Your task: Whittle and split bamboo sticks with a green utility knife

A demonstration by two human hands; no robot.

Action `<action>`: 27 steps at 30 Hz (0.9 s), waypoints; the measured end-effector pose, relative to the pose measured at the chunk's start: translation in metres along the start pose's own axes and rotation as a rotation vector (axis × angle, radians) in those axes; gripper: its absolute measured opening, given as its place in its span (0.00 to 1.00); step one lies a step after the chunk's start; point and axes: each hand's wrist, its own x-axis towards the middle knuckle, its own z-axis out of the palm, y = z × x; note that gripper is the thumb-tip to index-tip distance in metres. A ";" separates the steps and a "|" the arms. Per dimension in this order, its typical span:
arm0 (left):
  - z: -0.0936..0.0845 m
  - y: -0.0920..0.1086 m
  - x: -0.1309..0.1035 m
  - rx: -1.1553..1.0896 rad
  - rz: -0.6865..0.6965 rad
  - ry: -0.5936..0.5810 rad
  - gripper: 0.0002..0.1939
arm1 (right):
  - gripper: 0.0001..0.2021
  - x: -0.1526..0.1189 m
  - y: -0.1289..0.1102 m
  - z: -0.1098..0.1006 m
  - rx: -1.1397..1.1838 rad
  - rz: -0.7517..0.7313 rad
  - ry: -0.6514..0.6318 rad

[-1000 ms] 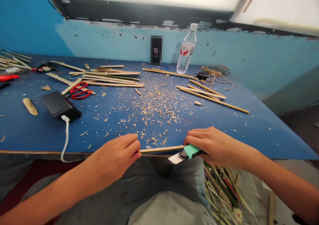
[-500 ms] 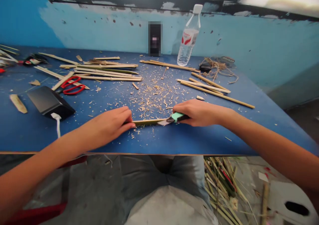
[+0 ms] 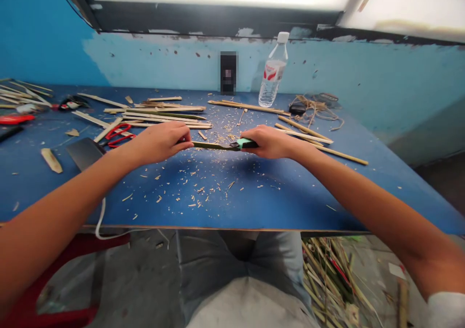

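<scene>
A small workshop, it seems: a blue table strewn with shavings, split strips and scissors.

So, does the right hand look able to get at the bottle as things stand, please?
Probably not while the right hand grips the cutter; otherwise the way seems free, with only thin sticks lying before the bottle.

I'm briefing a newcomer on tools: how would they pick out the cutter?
On the blue table, start at the clear bottle standing at the back. Come nearer and slightly left to the right hand, which holds the cutter at the thin strip in the left hand. Its mint-green and black body sets it apart from that strip and the tan sticks.
</scene>
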 end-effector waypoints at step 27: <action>0.019 -0.024 0.037 -0.066 -0.123 0.006 0.10 | 0.13 0.035 0.024 0.009 -0.070 0.024 -0.057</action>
